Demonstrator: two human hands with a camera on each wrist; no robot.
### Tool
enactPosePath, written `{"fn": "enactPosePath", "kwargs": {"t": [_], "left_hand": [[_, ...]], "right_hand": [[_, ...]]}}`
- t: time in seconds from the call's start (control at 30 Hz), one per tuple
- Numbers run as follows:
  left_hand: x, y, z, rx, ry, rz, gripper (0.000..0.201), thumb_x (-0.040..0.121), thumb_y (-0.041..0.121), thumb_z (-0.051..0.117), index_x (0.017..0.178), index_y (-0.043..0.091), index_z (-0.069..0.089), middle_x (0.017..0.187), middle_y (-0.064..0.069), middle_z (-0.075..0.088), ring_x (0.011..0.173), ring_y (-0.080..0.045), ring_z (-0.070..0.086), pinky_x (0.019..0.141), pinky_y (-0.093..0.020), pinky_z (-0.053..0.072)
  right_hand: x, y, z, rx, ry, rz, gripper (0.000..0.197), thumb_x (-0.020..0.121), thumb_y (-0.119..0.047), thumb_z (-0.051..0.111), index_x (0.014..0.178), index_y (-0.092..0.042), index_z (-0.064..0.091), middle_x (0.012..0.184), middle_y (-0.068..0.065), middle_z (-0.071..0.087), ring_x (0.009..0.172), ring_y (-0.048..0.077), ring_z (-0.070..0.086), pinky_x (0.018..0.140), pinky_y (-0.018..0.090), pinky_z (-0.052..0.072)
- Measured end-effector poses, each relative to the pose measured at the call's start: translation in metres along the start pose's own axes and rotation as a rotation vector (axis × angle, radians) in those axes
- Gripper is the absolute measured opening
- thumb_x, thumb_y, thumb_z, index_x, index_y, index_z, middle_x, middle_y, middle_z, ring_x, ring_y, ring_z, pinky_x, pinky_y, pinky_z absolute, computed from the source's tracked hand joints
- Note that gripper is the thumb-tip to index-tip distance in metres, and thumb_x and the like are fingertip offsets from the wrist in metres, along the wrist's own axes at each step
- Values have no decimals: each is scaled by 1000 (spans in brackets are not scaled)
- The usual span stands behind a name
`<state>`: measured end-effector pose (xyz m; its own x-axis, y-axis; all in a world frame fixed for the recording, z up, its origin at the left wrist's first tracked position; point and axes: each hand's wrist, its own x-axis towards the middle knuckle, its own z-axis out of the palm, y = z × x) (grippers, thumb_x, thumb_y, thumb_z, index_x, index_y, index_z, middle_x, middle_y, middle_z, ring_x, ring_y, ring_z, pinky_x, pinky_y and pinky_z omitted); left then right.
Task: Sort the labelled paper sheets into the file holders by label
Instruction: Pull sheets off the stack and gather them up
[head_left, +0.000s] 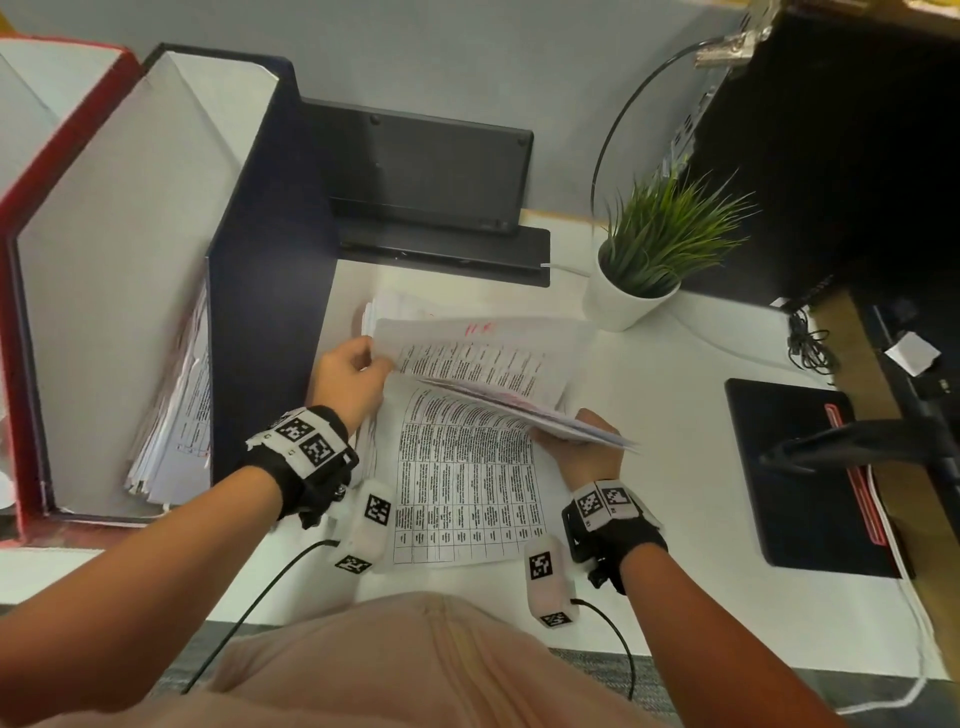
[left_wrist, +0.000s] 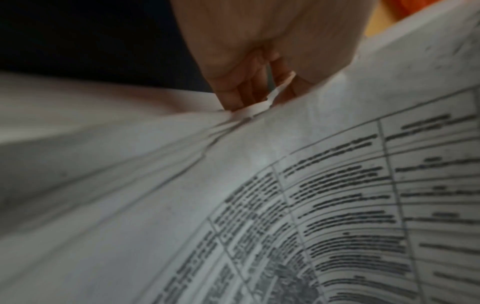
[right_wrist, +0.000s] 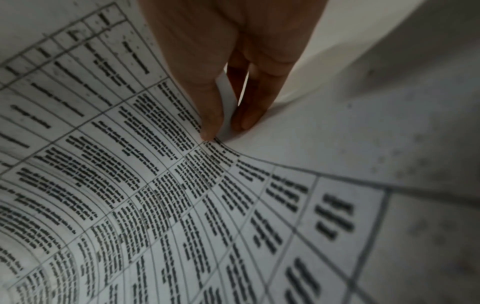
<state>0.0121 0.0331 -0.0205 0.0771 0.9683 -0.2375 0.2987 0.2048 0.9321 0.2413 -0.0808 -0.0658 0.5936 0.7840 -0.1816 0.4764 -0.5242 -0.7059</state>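
Paper sheets (head_left: 483, 374) are lifted off the stack (head_left: 462, 488) near the desk's (head_left: 675, 467) front edge, left hand (head_left: 349, 375) pinching their corner, right hand (head_left: 584, 447) gripping the opposite edge, apparently to read the red label (head_left: 479, 328) before choosing a file holder (head_left: 124, 270).

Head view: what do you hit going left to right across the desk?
Red file holder → dark blue file holder → left hand pinching the lifted sheets → right hand holding their other edge → potted plant → black pad.
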Motion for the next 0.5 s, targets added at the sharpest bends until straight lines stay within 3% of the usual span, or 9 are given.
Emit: {"fn": "enactPosePath", "kwargs": {"t": [0.13, 0.23, 0.3, 0.37, 0.43, 0.5], "left_hand": [[-6, 5, 0, -74, -100, 28, 32, 81, -16, 47, 66, 9, 60, 85, -5, 66, 92, -24, 61, 83, -34, 49], [-10, 7, 1, -155, -190, 28, 29, 81, -15, 49, 64, 7, 57, 88, -6, 63, 92, -25, 58, 75, -31, 50], [-9, 8, 1, -190, -208, -5, 28, 82, -13, 47, 64, 6, 57, 88, -7, 63, 91, -24, 58, 73, -31, 50], [-8, 11, 2, -198, -215, -37, 29, 86, -7, 44, 68, 8, 62, 86, -5, 67, 88, -21, 61, 76, -31, 49], [-10, 13, 3, -252, -228, -86, 29, 93, 12, 42, 81, 19, 68, 81, 3, 71, 83, -15, 64, 71, -27, 50], [-11, 13, 2, -314, -228, -158, 33, 97, 40, 36, 93, 29, 67, 89, 7, 71, 90, -15, 64, 76, -31, 50]], "right_hand": [[-6, -2, 0, 271, 67, 70, 40, 64, -7, 83, 87, -9, 51, 71, -7, 51, 63, 8, 49, 50, 2, 38], [-5, -5, -4, 523, 78, 37, 48, 62, 13, 77, 93, -10, 49, 78, -7, 56, 65, -4, 57, 55, 1, 43], [-5, -8, -5, 518, -11, 102, 43, 68, 4, 77, 99, -14, 54, 85, -4, 60, 70, 1, 59, 61, 8, 45], [-5, -6, -4, 347, -41, 141, 40, 72, -16, 79, 106, -8, 61, 94, 2, 64, 78, 10, 57, 67, 15, 42], [-4, -8, -3, 323, 0, 75, 41, 75, -24, 77, 103, 3, 64, 91, 11, 66, 76, 16, 59, 65, 17, 45], [-4, -18, -5, 276, 67, 5, 37, 79, -31, 72, 94, 2, 66, 85, 10, 61, 85, 23, 58, 77, 28, 49]]}}
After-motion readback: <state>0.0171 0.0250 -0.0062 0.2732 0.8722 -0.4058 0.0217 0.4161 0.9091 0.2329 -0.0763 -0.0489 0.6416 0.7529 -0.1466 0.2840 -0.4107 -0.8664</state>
